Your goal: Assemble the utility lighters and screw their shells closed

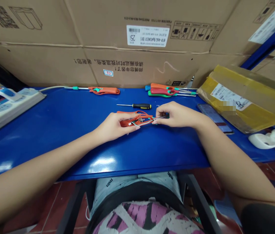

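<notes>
An opened orange lighter (126,123) lies on the blue table, its inner parts and a thin white wire showing. My left hand (117,125) grips its wide handle end between thumb and fingers. At the narrow end, my right hand (170,115) pinches the metal rod (158,118) that extends from the body. A second orange shell piece rests just behind the lighter, partly covered by my left fingers. Behind both hands lies a black and yellow screwdriver (142,106), its tip pointing left.
Several long lighters (160,92) lie at the back right, with an orange one (106,91) at the back left. A power strip (10,109) is on the left. Rightward are a phone (214,117), a taped box (256,97) and a tape roll (261,141). Large cartons (54,65) stand behind.
</notes>
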Motion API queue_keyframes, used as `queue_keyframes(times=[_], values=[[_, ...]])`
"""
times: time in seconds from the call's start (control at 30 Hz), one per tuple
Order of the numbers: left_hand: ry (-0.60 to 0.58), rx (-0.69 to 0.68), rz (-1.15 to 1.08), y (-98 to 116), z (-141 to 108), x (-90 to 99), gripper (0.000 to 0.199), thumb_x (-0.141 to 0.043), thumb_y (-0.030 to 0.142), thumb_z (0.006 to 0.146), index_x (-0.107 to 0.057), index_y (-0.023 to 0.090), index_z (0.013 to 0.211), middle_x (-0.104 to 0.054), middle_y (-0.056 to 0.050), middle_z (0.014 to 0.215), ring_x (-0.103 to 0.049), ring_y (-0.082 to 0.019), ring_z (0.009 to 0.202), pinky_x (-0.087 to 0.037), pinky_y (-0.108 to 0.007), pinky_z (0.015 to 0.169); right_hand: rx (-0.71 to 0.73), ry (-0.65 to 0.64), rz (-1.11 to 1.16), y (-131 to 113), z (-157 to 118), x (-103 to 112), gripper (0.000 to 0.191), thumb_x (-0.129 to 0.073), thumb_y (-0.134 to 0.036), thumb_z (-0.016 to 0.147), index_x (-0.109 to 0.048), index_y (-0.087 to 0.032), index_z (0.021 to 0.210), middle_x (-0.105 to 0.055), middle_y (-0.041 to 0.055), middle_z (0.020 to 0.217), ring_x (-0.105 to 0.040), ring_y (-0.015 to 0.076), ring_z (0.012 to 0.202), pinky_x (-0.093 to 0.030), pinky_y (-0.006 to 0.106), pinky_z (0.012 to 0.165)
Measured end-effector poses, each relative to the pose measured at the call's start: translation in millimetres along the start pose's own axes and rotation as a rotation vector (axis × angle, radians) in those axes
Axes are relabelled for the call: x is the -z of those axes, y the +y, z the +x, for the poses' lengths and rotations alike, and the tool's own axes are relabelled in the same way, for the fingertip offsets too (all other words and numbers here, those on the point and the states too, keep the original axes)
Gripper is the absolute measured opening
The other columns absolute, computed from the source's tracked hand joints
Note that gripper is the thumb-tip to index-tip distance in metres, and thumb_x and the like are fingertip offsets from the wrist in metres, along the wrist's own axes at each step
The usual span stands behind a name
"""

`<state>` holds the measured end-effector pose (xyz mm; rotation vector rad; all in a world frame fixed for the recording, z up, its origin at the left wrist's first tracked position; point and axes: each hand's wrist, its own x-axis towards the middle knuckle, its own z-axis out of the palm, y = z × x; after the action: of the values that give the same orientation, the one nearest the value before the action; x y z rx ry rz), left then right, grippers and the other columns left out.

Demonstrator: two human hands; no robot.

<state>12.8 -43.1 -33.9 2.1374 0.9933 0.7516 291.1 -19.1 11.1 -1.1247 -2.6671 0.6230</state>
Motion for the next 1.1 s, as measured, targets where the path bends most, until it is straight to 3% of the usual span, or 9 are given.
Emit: queue_keyframes(times=[0.1,0.17,0.23,0.43,0.93,1.1], values=[[-0.031,0.072,-0.060,1,0,-1.0,0.053,-0.076,0.046,0.084,-0.071,0.022,0.131,-0.077,-0.006,0.119,-0.073,-0.019,0.083,-0.060,-0.029,0.076,-0.007,-0.011,-0.012,-1,-1,1,0.037,-0.064,-0.051,0.090,-0.067,-0.016,0.079,-0.063,0.0014,0.070,-0.048,0.0127,0.063,-0.031,0.026,0.060],[-0.062,0.141,-0.124,4,0,-1.2,0.050,-0.076,0.043,0.084,-0.073,0.020,0.128,-0.079,-0.004,0.093,-0.063,-0.012,0.059,-0.053,-0.024,0.057,-0.015,-0.018,-0.026,-2,-1,1,0.037,-0.063,-0.051,0.090,-0.068,-0.016,0.080,-0.063,0.0013,0.071,-0.048,0.0127,0.063,-0.030,0.026,0.060],[-0.087,0.198,-0.189,8,0,-0.7,0.047,-0.077,0.039,0.083,-0.074,0.018,0.125,-0.073,0.000,0.070,-0.052,-0.009,0.048,-0.045,-0.022,0.048,-0.022,-0.019,-0.036,-2,-1,1,0.037,-0.063,-0.051,0.090,-0.069,-0.016,0.081,-0.064,0.0016,0.071,-0.048,0.0127,0.063,-0.030,0.027,0.060],[-0.121,0.259,-0.262,17,2,3.1,0.040,-0.078,0.035,0.081,-0.078,0.016,0.116,-0.055,0.005,0.050,-0.043,-0.007,0.045,-0.037,-0.020,0.043,-0.034,-0.018,-0.046,-4,-1,2,0.038,-0.063,-0.053,0.090,-0.068,-0.016,0.079,-0.061,0.0006,0.068,-0.047,0.0123,0.062,-0.028,0.027,0.059],[-0.154,0.425,-0.376,13,3,6.1,0.040,-0.081,0.043,0.077,-0.080,0.020,0.110,-0.047,0.007,0.047,-0.034,-0.006,0.041,-0.023,-0.020,0.039,-0.001,0.055,-0.066,-8,0,2,0.034,-0.067,-0.047,0.087,-0.068,-0.016,0.075,-0.069,0.0056,0.076,-0.053,0.0146,0.066,-0.033,0.028,0.063],[-0.154,0.506,-0.433,16,5,7.2,0.040,-0.081,0.040,0.076,-0.080,0.017,0.109,-0.042,0.007,0.047,-0.029,-0.005,0.039,-0.016,-0.021,0.037,0.036,0.139,-0.015,-9,-2,3,0.035,-0.067,-0.043,0.085,-0.058,-0.017,0.064,-0.059,0.0009,0.065,-0.047,0.0123,0.062,-0.032,0.027,0.061]])
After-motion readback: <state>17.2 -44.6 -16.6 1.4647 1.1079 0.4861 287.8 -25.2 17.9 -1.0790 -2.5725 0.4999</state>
